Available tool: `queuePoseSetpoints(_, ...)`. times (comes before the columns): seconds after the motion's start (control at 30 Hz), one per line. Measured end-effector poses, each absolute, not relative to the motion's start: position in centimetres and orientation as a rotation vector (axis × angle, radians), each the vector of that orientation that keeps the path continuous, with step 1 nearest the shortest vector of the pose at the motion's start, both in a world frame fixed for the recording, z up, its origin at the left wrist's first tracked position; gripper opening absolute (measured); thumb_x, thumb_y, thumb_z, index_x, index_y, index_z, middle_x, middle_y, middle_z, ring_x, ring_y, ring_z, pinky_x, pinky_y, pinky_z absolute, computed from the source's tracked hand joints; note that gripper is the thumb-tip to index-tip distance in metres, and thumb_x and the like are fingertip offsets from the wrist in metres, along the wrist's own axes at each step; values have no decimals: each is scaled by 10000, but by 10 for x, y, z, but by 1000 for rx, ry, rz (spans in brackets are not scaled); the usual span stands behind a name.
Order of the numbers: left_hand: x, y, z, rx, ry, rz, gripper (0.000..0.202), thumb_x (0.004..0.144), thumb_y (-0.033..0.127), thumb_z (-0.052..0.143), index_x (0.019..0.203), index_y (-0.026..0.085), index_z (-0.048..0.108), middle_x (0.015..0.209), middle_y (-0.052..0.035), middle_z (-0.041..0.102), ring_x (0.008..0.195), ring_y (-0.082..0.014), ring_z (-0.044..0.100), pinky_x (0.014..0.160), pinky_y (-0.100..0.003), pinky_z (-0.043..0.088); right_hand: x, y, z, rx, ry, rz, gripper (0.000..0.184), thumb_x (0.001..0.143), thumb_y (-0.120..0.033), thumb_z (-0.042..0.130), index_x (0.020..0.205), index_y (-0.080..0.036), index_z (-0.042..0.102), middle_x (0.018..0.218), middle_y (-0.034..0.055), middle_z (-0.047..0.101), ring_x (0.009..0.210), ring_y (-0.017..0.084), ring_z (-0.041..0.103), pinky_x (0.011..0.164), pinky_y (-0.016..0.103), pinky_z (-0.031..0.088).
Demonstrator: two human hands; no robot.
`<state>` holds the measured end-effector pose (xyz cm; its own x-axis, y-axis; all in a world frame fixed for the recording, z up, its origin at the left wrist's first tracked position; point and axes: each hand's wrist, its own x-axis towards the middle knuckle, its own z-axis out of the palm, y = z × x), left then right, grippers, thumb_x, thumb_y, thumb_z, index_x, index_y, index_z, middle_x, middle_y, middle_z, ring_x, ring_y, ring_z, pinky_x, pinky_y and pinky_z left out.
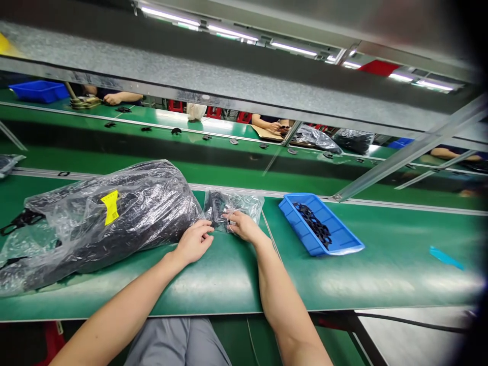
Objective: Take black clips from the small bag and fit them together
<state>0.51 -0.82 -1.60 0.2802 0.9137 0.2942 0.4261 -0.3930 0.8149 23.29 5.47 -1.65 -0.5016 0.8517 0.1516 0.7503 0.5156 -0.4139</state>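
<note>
A small clear plastic bag point(247, 203) with dark parts inside lies on the green bench. My right hand point(243, 226) is at this bag, its fingers bent around the plastic near the middle; the fingertips are partly blurred by the film. To its left, my left hand point(196, 241) rests with loosely bent fingers and nothing visible in them. That hand is between the small bag and the right end of a large clear plastic bag point(152, 198) full of black parts. A yellow label point(111, 207) is stuck on the large bag.
A blue bin point(343, 235) holding black parts point(314, 223) stands to the right, with a blue strip point(446, 258) farther along. Beyond the rail, black parts point(176, 131) lie spaced in a row on a green belt. Co-workers' hands point(114, 98) work opposite. A metal strut point(404, 152) slants at right.
</note>
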Motion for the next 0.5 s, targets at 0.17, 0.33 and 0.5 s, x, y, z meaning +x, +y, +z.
queuePoseSetpoints(0.17, 5, -9, -17, 1938, 1190, 1073, 200, 782, 185, 557, 907, 187, 713, 1153, -106, 637, 599, -109, 609, 636, -292, 560, 231, 54, -12, -1406, -2332, 280, 191, 885, -249, 536, 883, -174, 711, 887, 76, 635, 825, 187, 599, 766, 291, 457)
queuePoseSetpoints(0.33, 5, -10, -16, 1949, 1202, 1098, 209, 786, 174, 548, 912, 187, 714, 1127, -97, 647, 617, -108, 603, 654, -289, 555, 232, 50, -4, -1426, -2257, 296, 213, 874, -256, 503, 826, -199, 703, 884, 65, 671, 809, 186, 605, 747, 290, 436)
queuePoseSetpoints(0.5, 6, -11, -14, 1947, 1192, 1116, 212, 782, 162, 549, 906, 188, 718, 1093, -92, 663, 630, -118, 607, 649, -289, 552, 241, 50, 0, -1769, -1854, 433, 214, 786, -322, 525, 772, -202, 702, 737, 49, 710, 699, 207, 643, 649, 291, 443)
